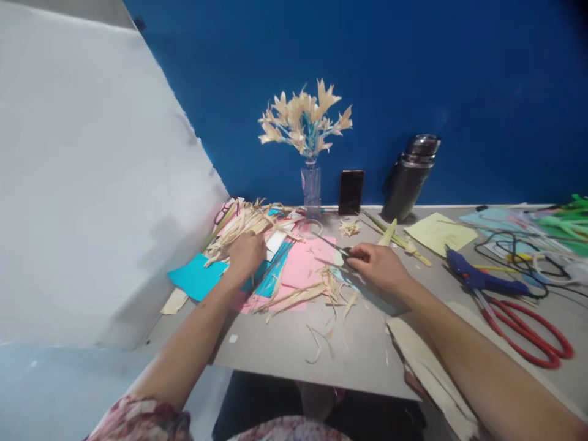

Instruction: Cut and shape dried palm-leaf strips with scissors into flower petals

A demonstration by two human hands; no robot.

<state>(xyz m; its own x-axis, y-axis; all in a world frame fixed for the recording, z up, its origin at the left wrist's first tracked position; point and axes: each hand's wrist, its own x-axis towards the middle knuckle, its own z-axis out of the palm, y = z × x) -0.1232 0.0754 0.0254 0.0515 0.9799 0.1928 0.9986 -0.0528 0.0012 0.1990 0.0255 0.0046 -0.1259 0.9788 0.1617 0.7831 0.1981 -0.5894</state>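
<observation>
The table (358, 364) has a grey top. Standing along its rear edge: clear bottle (311, 187), phone (351, 193), flask (408, 187). Near the left edge: blue sheet (195, 275). Inward: pink paper (301, 263). Before the phone: pale clippings (350, 228). Rightward: yellow sheet (443, 236), glue gun (482, 278), red-handled scissors (523, 327).

Against the blue wall (482, 92) I'm seeing cream flowers (301, 116) fanning out from a clear bottle (311, 190). A dark smartphone (351, 192) is standing upright near it, and a dark flask (408, 180) with a shiny cap is standing farther right. A pale yellow sheet (445, 236) is lying near the flask. Off to the right, a blue glue gun (487, 282) is resting by red-handled scissors (558, 353), while bright green strips (569, 220) are bunching farther back.
</observation>
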